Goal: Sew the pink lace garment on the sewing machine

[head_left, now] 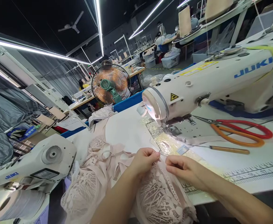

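Observation:
A pale pink lace garment point(99, 177) with straps lies bunched on the white table point(127, 127) in front of me. My left hand point(144, 160) is closed, pinching the lace edge at its top. Right beside it my right hand point(182, 168) pinches the same edge, fingers curled. Both sit just in front of the needle area point(171, 129) of a white JUKI sewing machine point(220, 81), whose lamp lights the plate. A clear plastic sheet point(164, 143) lies under the presser foot.
Red and orange scissors point(239, 130) and a wooden-handled awl point(227, 150) lie right of the needle. A second JUKI machine point(31, 165) stands at left. A fan point(110, 84) and other workstations with people stand behind. A ruler strip point(255, 172) runs along the table's front.

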Demonstrator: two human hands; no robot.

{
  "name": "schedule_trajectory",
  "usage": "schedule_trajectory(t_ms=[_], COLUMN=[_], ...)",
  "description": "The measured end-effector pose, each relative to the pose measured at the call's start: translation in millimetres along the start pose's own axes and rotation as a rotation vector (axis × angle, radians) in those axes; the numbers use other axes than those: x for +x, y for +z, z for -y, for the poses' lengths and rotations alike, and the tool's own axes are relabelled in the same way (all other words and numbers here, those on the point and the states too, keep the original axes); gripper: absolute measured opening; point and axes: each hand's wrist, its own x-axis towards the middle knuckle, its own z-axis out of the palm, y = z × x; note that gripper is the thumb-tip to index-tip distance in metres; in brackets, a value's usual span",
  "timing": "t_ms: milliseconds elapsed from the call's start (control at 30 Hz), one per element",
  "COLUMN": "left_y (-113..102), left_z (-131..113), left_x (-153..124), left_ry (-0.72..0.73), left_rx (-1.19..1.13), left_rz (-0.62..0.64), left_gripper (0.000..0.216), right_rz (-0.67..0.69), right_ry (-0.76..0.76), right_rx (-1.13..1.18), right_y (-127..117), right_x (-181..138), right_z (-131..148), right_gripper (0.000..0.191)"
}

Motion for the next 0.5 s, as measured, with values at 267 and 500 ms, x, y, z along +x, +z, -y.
schedule_trajectory(t_ms=[267, 500], left_y=[-8.8, -11.7], left_z=[1.3, 2.1], left_x=[-5.1, -5.3], left_ry=[-0.165, -0.192], left_rx=[0.058, 0.037], left_rz=[0.304, 0.311], left_gripper=[0.036, 0.026], right_rz=[-0.059, -0.115], right_ry=[0.058, 0.077], right_rx=[0.09, -0.038], right_y=[-1.6, -1.2], right_x=[0.6, -0.8], right_z=[-1.3, 2.4], right_gripper=[0.04, 0.038])
